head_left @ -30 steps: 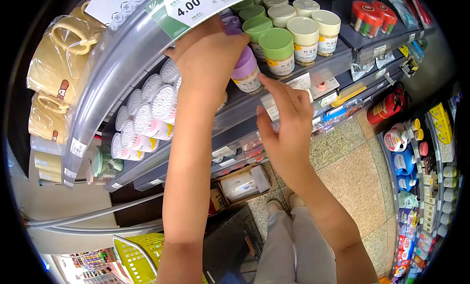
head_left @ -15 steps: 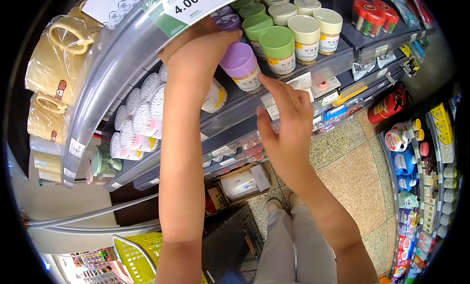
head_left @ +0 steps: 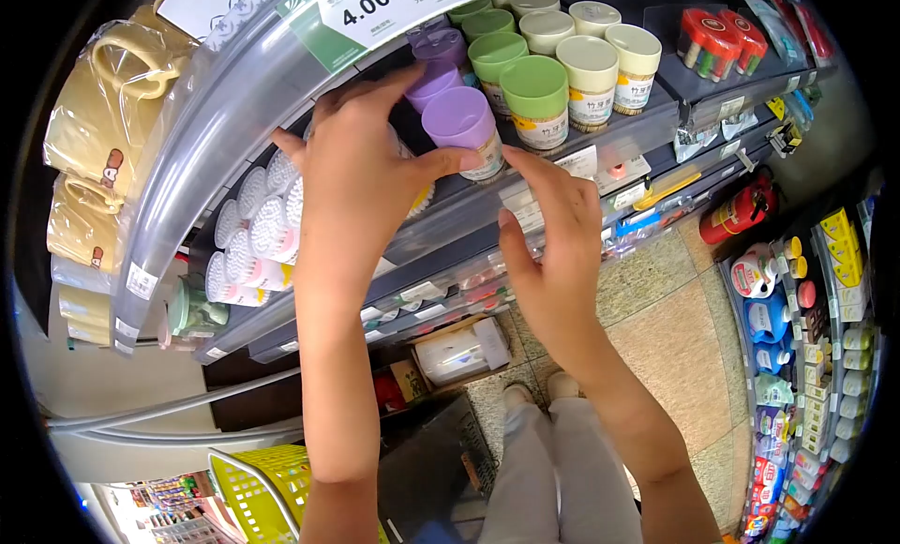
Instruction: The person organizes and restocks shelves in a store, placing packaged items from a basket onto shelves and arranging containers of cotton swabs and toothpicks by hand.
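A purple-lidded toothpick jar (head_left: 459,118) stands upright at the front of the shelf, with more purple lids behind it. My left hand (head_left: 361,150) is spread just left of these jars; its thumb reaches the front jar's lower side and its index finger lies near the purple lid behind. It holds nothing. My right hand (head_left: 555,234) is in front of the shelf edge, fingers apart, its index fingertip beside the front jar's base. Right of the purple jars stand green-lidded jars (head_left: 534,98) and cream-lidded jars (head_left: 588,80). Cotton swab tubs (head_left: 272,227) lie stacked below my left hand.
A clear shelf rail with a price sign (head_left: 375,17) crosses above my left hand. Wrapped beige mugs (head_left: 108,122) are at the left. Red-lidded jars (head_left: 720,43) stand on the right shelf. Below are a yellow-green basket (head_left: 267,488) and a fire extinguisher (head_left: 738,209).
My left hand has come forward from behind the jars and opened, its thumb now at the front purple jar. A second purple lid shows behind that jar. My right hand has barely moved.
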The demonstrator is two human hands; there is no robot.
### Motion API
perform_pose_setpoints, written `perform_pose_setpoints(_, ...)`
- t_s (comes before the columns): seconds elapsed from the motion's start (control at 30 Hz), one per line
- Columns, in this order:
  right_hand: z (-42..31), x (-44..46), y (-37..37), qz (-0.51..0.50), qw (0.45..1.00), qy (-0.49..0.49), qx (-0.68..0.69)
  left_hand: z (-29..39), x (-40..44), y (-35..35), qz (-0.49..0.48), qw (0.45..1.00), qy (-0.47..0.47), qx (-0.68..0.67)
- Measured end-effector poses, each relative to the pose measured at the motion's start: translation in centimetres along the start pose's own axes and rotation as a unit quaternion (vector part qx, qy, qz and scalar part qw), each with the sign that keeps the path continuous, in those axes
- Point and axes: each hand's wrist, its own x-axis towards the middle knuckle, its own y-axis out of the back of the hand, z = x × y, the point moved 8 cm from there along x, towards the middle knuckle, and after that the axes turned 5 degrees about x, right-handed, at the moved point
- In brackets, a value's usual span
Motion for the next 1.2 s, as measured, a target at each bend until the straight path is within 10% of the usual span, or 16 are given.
perform_pose_setpoints(0.37, -0.3, -0.6, 0.3, -0.006, 1.0, 0.014, 0.02, 0.8, -1.9, 0.1, 0.059, 0.994, 0.011, 0.095)
perform_pose_setpoints(0.77, -3.7, -1.6, -2.9, -0.104, 0.982, 0.017, 0.157, -7.3, -12.2, 5.1, 0.248, 0.939, 0.237, 0.027)
perform_pose_setpoints(1.2, -9.1, 5.8, -8.5, -0.162, 0.978, 0.125, 0.03, -13.7, -10.8, 5.0, 0.138, 0.951, 0.256, 0.106)
